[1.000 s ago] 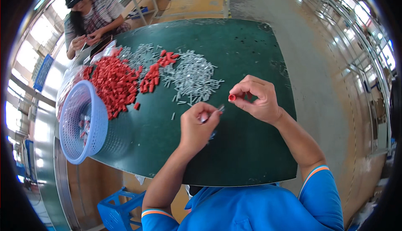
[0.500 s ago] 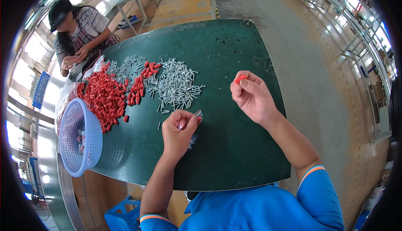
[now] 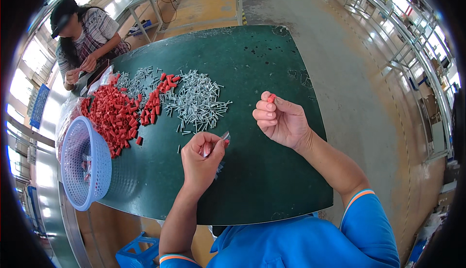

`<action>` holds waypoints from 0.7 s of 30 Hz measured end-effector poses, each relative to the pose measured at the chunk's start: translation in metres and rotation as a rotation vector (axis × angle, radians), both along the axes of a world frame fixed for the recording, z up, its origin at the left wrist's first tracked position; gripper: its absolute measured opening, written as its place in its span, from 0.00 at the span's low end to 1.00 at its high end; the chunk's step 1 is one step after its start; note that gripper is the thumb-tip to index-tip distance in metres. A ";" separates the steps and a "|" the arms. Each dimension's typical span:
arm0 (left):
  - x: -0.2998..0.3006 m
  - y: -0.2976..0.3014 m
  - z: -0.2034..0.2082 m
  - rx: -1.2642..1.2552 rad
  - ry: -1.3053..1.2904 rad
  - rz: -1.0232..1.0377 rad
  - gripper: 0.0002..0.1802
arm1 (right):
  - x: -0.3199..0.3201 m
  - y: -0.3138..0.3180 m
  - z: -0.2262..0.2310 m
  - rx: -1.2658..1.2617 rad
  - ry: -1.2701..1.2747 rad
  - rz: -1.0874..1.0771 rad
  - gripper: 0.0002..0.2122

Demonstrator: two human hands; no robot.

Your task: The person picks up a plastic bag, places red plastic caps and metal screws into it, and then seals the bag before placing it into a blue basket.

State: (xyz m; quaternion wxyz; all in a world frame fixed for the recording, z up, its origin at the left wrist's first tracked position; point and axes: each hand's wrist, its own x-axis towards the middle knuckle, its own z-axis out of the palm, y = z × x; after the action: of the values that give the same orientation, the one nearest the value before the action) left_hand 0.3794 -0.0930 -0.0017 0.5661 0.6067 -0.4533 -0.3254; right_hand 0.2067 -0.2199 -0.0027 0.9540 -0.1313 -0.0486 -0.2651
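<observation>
My left hand [image 3: 200, 159] is closed on a small clear plastic bag [image 3: 226, 136], with something red showing at the fingers and part of the bag hidden in the palm. To the right, my right hand [image 3: 286, 122] is raised above the green table, pinching a small red plastic cap [image 3: 272, 98] between thumb and fingertips. Beyond my left hand lies a heap of silver screws [image 3: 199, 100]. A larger pile of red plastic caps [image 3: 114, 112] spreads to the left, some of them lying among the screws.
A blue perforated basket [image 3: 102, 171] at the table's left edge holds a few small bags [image 3: 86, 166]. Across the far left corner sits a co-worker [image 3: 90, 40], hands together over a dark tray. The green table [image 3: 262, 180] ends at right beside the aisle; a blue stool [image 3: 138, 251] stands below.
My right hand has turned and shifted slightly left, and the red cap now sits at its fingertips. My left hand keeps its grip on the bag. The view has shifted slightly.
</observation>
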 end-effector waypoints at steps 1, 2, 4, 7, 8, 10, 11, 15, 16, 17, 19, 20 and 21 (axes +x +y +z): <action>0.000 0.000 -0.001 0.001 0.000 0.000 0.02 | 0.000 0.000 -0.001 0.001 0.000 0.000 0.04; -0.001 0.000 -0.002 -0.007 0.017 0.003 0.02 | 0.000 0.000 -0.001 -0.001 -0.005 0.010 0.04; -0.001 0.000 -0.003 -0.014 0.034 0.006 0.02 | 0.000 -0.001 -0.001 -0.003 -0.010 0.019 0.04; 0.000 0.000 -0.002 0.024 0.003 -0.005 0.02 | -0.001 -0.001 -0.001 -0.005 -0.030 0.027 0.05; -0.001 -0.001 -0.003 0.013 -0.003 -0.001 0.02 | -0.002 -0.001 0.000 0.003 -0.045 0.030 0.05; 0.000 -0.002 -0.005 -0.001 -0.008 0.003 0.02 | -0.002 -0.001 0.000 0.010 -0.060 0.033 0.05; 0.000 -0.002 -0.007 -0.006 -0.001 0.006 0.02 | -0.002 -0.002 0.000 0.021 -0.090 0.042 0.05; 0.002 -0.001 -0.007 0.002 -0.018 0.017 0.02 | -0.003 -0.002 0.002 0.056 -0.112 0.035 0.04; 0.001 -0.002 -0.009 0.002 -0.018 0.016 0.02 | -0.004 -0.003 0.002 0.056 -0.111 0.034 0.04; 0.002 -0.003 -0.011 0.000 -0.002 0.016 0.02 | -0.004 -0.004 0.002 0.049 -0.121 0.038 0.05; 0.003 -0.002 -0.013 -0.001 0.011 0.018 0.02 | -0.003 -0.004 0.001 0.043 -0.132 0.043 0.05; 0.003 -0.002 -0.012 0.001 0.001 0.018 0.02 | -0.003 -0.004 0.001 0.047 -0.126 0.036 0.05; 0.002 -0.002 -0.012 0.003 -0.009 0.018 0.02 | -0.004 -0.004 0.001 0.051 -0.120 0.029 0.05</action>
State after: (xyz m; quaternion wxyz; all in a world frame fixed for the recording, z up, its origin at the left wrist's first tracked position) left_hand 0.3818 -0.0951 -0.0136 0.5661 0.6131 -0.4500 -0.3181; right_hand 0.2028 -0.2241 -0.0018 0.9562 -0.0898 -0.1010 -0.2597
